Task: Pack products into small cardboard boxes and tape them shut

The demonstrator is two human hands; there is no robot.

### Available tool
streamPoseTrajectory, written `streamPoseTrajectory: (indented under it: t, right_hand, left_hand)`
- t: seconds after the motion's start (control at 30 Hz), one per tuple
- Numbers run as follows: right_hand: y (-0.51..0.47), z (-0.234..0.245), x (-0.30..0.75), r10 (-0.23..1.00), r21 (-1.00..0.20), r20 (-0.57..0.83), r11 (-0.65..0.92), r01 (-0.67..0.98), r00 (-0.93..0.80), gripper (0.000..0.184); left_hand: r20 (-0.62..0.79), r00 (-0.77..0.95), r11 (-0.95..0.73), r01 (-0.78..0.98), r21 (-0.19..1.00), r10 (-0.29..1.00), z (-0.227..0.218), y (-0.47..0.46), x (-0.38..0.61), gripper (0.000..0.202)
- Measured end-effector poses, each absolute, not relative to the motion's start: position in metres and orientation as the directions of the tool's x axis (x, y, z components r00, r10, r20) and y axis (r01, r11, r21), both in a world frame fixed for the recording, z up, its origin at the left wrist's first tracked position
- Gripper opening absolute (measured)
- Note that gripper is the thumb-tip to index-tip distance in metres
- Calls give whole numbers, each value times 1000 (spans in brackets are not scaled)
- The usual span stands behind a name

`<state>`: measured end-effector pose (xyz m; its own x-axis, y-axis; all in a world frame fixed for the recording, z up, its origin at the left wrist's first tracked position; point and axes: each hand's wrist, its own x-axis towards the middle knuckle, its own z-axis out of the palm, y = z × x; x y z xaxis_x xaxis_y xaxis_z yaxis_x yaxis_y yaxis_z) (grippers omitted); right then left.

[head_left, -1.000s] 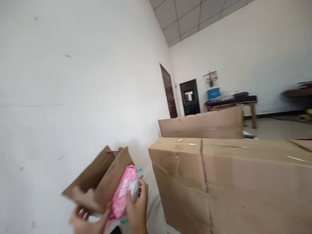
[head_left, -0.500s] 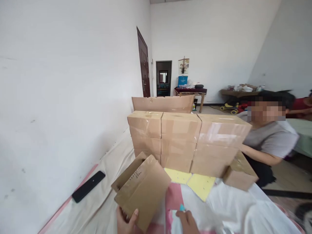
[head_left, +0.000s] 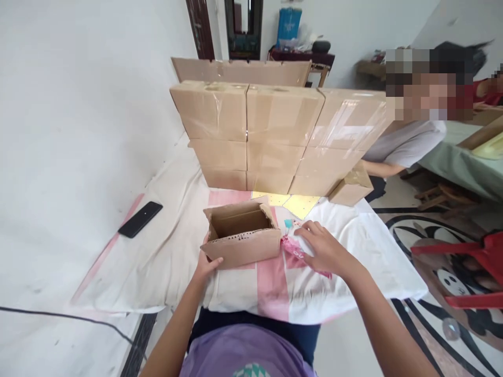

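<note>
A small open cardboard box [head_left: 242, 235] stands on the white and pink cloth [head_left: 168, 262] in front of me. My left hand [head_left: 207, 263] grips its near left corner, thumb on the front wall. My right hand [head_left: 323, 249] lies to the right of the box with fingers spread flat over a pink packet [head_left: 293, 248] on the cloth. The inside of the box looks empty from here.
A wall of sealed cardboard boxes [head_left: 275, 136] is stacked behind the open box. A black phone [head_left: 140, 219] lies on the cloth at the left by the white wall. Another person in a grey shirt [head_left: 404, 144] sits at the right behind the stack. Red chair legs [head_left: 463, 262] stand at right.
The view has tipped down from the room to the cloth. The small box has gone from held up and tilted to standing upright, and the pink packet now lies beside it under my right hand.
</note>
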<state>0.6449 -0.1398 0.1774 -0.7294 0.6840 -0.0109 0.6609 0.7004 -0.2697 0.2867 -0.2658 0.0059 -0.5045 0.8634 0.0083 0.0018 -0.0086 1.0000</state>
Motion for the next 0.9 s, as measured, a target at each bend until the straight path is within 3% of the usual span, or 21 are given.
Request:
streamPoseTrajectory:
  t: [0.13,0.23,0.43,0.6,0.77,0.9]
  right_hand:
    - [-135,162,634,598,-229,-109,762,605,-794,58]
    - [-137,154,630,652,-147,-154,728,670,-742,69]
    - [-142,159,622,758,43,-266,626,778,-595,45]
    - [-132,182,634,767,3,-340,580,815,-545,38]
    - [-110,241,668,761,-144,-234,588,796,-604,42]
    - [-99,301,673,733,-138,-63,666,733,-678,53]
  left_hand:
    - [-57,-512,13,-88,996,857,2,-272,291,99]
    - [-56,-503,0,-111,994,862,2,-270,292,99]
    - [-56,-463,13,-96,995,884,1,-270,288,105]
    - [-51,-420,7,-105,994,906,3,-270,289,118]
    - [35,-366,-87,-129,988,930,6,-268,289,118]
    - [106,-277,-133,-77,988,955,17,-269,292,116]
